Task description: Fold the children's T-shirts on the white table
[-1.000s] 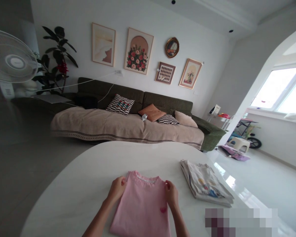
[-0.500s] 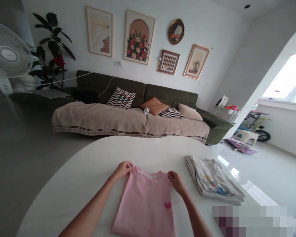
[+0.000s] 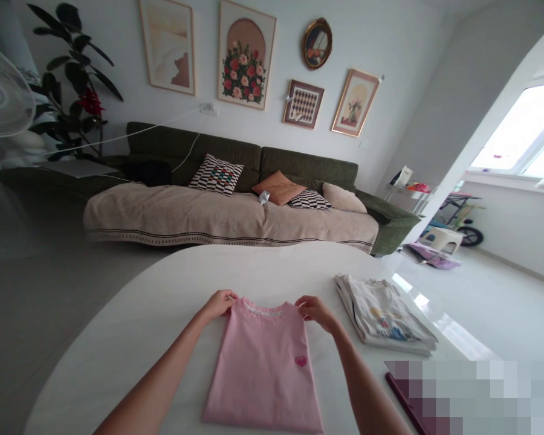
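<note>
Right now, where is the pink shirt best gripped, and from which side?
I would pinch the pink shirt at its two far corners beside the collar, one from each side, where the left hand and right hand hold it. It lies flat, so only edges offer grip.

A folded shirt [image 3: 265,362] lies on the bench [image 3: 163,314]; a stack of shirts [image 3: 385,314] lies to its right, a sofa [image 3: 236,199] behind.

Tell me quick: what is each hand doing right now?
Left hand: closed, pinching the pink T-shirt at its left shoulder.
Right hand: closed, pinching the same T-shirt at its right shoulder.
</note>
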The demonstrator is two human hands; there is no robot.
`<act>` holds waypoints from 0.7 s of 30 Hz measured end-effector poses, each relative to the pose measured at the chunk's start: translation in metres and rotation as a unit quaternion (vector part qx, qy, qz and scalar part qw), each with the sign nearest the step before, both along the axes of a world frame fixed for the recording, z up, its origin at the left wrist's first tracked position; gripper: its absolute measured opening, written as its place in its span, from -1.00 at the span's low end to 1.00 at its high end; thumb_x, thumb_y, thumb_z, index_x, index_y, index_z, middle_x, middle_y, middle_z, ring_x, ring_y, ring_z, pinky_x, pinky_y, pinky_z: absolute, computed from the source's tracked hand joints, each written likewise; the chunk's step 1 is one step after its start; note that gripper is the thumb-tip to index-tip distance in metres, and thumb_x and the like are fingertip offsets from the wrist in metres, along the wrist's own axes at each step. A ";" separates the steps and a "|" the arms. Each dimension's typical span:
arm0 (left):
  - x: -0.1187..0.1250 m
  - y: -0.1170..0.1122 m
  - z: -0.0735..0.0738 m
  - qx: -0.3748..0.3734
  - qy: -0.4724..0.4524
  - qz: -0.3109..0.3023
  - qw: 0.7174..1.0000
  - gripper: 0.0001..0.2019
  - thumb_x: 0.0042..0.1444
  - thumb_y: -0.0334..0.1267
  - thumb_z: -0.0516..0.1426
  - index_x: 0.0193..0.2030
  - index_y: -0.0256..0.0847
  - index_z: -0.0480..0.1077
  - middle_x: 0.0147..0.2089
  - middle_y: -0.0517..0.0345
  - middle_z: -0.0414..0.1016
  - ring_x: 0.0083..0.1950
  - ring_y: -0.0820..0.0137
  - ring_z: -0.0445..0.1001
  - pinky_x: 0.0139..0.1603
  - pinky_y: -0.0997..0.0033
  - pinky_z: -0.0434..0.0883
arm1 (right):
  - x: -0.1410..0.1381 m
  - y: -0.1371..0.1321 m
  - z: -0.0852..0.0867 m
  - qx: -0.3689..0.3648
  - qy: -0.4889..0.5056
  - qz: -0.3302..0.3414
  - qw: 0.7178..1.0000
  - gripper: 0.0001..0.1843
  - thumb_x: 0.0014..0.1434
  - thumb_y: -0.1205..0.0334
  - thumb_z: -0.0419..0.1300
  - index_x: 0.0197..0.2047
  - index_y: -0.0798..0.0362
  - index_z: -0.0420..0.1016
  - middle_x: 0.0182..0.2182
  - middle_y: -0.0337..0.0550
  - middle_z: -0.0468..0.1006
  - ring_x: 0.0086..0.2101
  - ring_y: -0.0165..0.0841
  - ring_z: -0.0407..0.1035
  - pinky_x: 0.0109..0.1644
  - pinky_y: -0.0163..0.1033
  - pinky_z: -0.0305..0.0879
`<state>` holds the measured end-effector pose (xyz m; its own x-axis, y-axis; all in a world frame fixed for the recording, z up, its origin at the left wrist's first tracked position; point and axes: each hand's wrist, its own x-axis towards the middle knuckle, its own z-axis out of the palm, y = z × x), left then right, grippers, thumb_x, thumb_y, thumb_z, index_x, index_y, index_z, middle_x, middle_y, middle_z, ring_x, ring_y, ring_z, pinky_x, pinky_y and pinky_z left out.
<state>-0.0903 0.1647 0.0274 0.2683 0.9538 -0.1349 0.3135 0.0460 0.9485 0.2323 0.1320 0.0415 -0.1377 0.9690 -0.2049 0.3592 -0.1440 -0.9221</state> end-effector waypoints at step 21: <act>0.004 -0.004 -0.014 0.044 0.064 0.083 0.993 -0.77 -0.09 -0.17 0.10 -0.34 -0.26 0.41 -0.39 0.16 0.51 -0.35 0.40 0.43 -0.37 0.50 0.27 | -0.014 0.000 -0.016 0.008 -0.152 -0.062 0.986 -0.75 0.14 0.10 0.11 -0.27 0.15 0.40 -0.35 -0.25 0.45 -0.41 -0.48 0.35 -0.35 -0.30 0.33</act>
